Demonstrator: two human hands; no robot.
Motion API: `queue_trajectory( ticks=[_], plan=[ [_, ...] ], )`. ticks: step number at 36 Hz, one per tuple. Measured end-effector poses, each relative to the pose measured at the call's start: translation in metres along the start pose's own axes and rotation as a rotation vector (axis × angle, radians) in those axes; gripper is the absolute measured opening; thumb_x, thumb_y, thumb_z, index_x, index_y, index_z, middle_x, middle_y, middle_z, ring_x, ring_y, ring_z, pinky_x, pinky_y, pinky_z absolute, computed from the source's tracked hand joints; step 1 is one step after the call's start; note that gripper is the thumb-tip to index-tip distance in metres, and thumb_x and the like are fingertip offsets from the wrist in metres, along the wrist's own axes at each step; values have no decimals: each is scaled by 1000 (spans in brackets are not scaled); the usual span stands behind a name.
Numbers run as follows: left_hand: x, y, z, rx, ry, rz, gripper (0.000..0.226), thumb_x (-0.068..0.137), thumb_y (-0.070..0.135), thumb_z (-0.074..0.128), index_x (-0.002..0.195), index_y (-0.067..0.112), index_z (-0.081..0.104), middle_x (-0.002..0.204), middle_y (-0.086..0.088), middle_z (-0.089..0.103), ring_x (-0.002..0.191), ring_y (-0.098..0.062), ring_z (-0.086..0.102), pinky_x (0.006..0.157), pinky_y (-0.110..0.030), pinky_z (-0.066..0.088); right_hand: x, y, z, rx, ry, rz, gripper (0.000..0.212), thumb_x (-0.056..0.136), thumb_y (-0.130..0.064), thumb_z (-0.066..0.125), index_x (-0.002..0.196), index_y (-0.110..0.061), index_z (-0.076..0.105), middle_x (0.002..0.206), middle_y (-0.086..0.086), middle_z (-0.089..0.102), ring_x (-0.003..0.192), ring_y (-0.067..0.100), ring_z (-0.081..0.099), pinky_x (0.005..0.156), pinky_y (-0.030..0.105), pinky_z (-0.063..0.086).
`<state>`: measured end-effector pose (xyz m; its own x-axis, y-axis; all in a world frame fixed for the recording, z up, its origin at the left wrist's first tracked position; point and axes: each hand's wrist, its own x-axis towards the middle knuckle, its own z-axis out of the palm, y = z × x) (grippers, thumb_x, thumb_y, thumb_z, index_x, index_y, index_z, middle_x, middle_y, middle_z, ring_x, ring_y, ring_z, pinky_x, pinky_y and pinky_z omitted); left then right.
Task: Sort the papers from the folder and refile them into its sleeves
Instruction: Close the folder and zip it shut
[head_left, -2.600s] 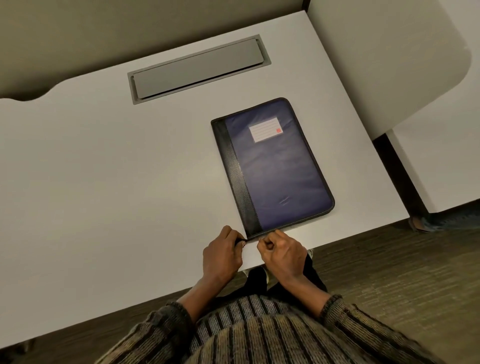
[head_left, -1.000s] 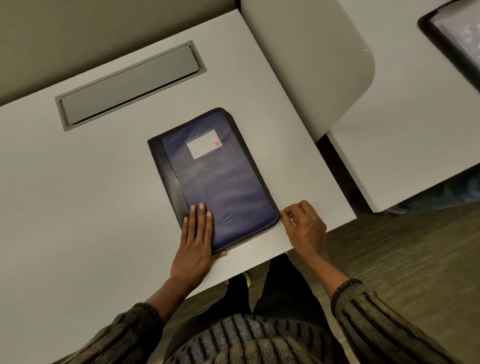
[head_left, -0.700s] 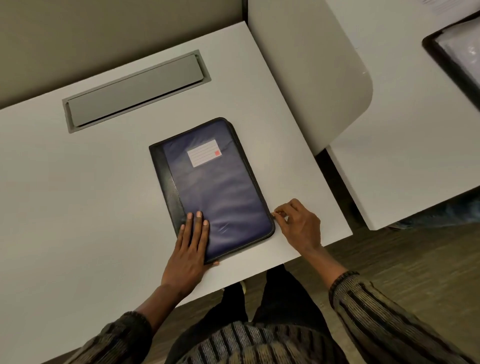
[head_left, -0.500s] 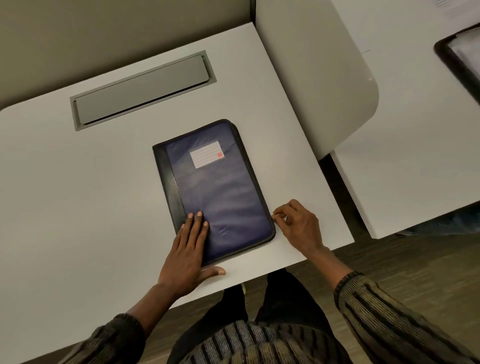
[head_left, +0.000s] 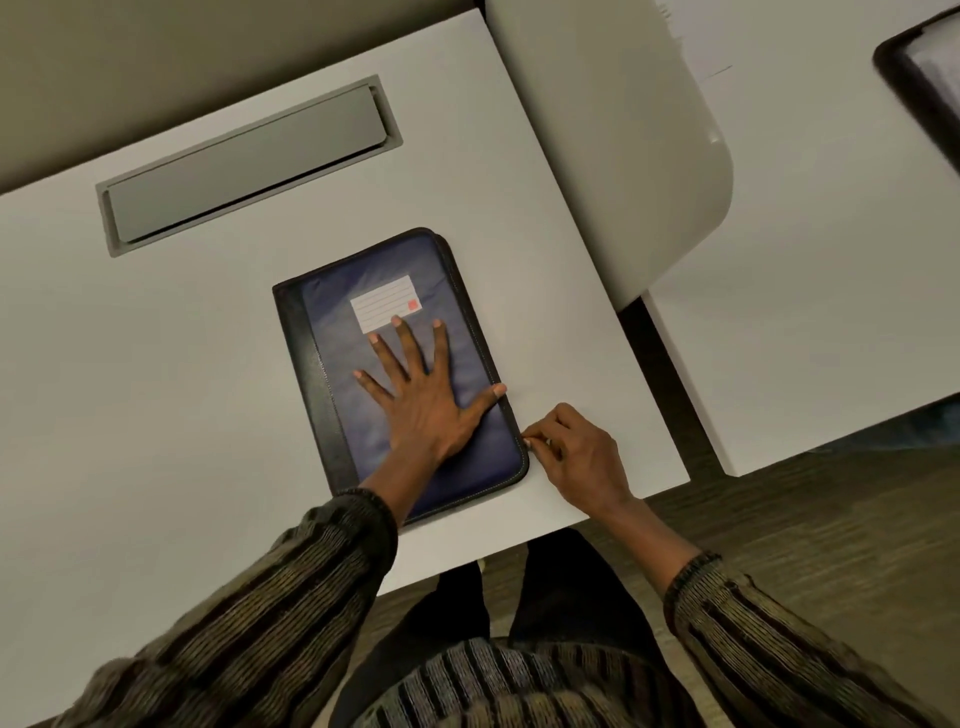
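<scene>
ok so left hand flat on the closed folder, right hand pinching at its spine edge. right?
Not quite. The left hand lies flat on the closed folder, but the right hand pinches at the edge opposite the black spine, near the folder's front right corner. The head view shows it; what it pinches is too small to tell.
</scene>
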<state>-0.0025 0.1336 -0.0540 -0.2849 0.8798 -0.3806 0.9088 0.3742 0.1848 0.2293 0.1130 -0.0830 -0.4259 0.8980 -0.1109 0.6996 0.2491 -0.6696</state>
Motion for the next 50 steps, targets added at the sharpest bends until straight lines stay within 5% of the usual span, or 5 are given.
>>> queue_trajectory(
  ticks=[9, 50],
  plan=[
    [0, -8, 1, 20, -6, 35, 117, 79, 103, 27, 165, 38, -19, 170, -10, -36, 153, -45, -35, 115, -84, -5, 22, -5, 2, -55, 56, -82, 8, 98, -23, 70, 102, -17, 71, 99, -5, 60, 70, 12, 56, 50, 34, 52],
    [2, -8, 5, 18, 5, 49, 114, 82, 100, 30, 166, 38, -18, 170, -9, -36, 153, -42, -36, 116, -81, -7, 56, -4, 7, -24, 190, -76, 4, 90, -23, 74, 90, -19, 72, 90, -5, 62, 77, 15, 57, 49, 38, 49]
  ],
)
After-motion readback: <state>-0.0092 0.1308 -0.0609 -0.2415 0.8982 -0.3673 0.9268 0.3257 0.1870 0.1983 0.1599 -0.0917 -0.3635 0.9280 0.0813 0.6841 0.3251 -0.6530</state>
